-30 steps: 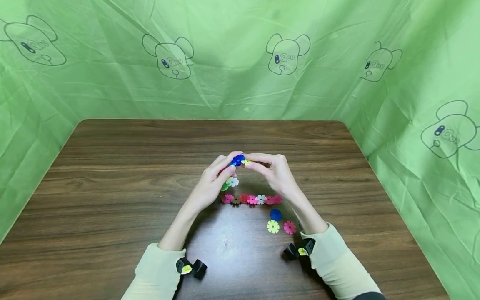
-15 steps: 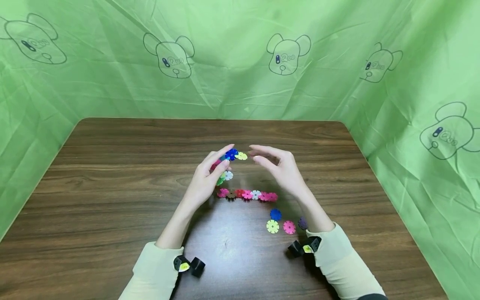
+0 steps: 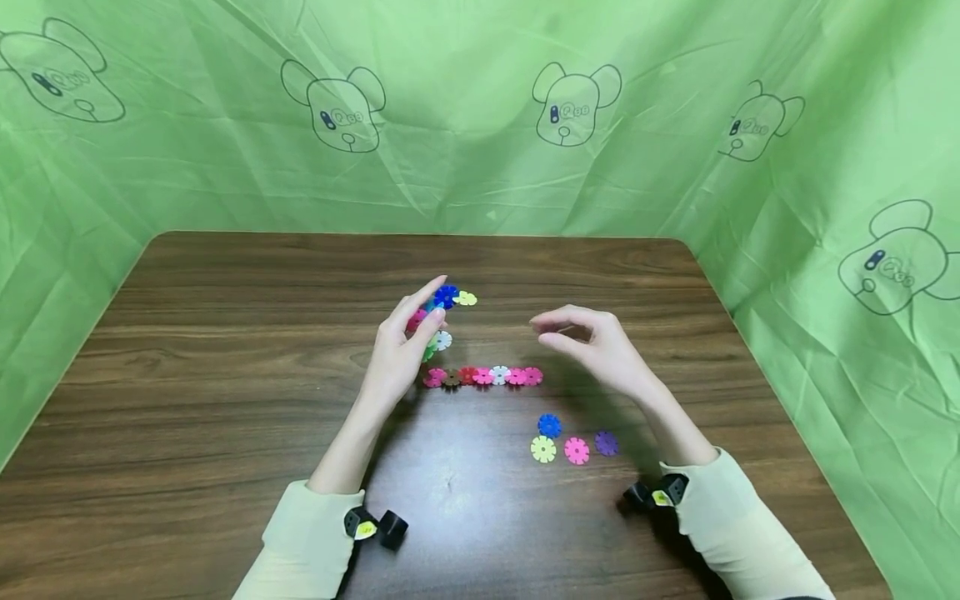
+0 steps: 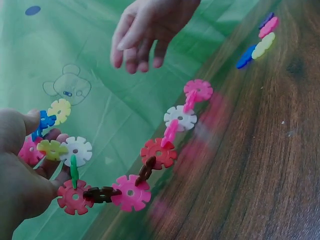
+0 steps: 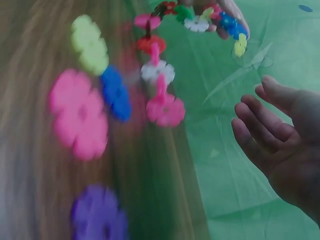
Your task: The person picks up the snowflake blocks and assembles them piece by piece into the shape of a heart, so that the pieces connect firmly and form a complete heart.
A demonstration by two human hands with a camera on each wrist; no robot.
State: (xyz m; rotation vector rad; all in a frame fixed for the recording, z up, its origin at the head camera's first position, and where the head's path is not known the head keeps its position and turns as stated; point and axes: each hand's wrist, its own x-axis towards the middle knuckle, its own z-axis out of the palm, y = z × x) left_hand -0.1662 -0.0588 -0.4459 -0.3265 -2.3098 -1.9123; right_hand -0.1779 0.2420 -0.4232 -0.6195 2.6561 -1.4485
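Left hand (image 3: 395,343), fingers holding a chain (image 3: 483,377), yellow end disc (image 3: 467,298) just past their tips, right hand (image 3: 602,346), fingers loosely bent, thumb apart, four loose discs (image 3: 577,451) on the desk (image 3: 247,400), on the near side of those fingers

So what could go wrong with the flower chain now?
Maybe two things. Only the left hand holds the chain, and the yellow end disc joins on just one side, so it might slip off if bumped. Also, the loose blue disc and loose yellow disc lie close together on the table, so the empty right hand could nudge one while picking up the other.
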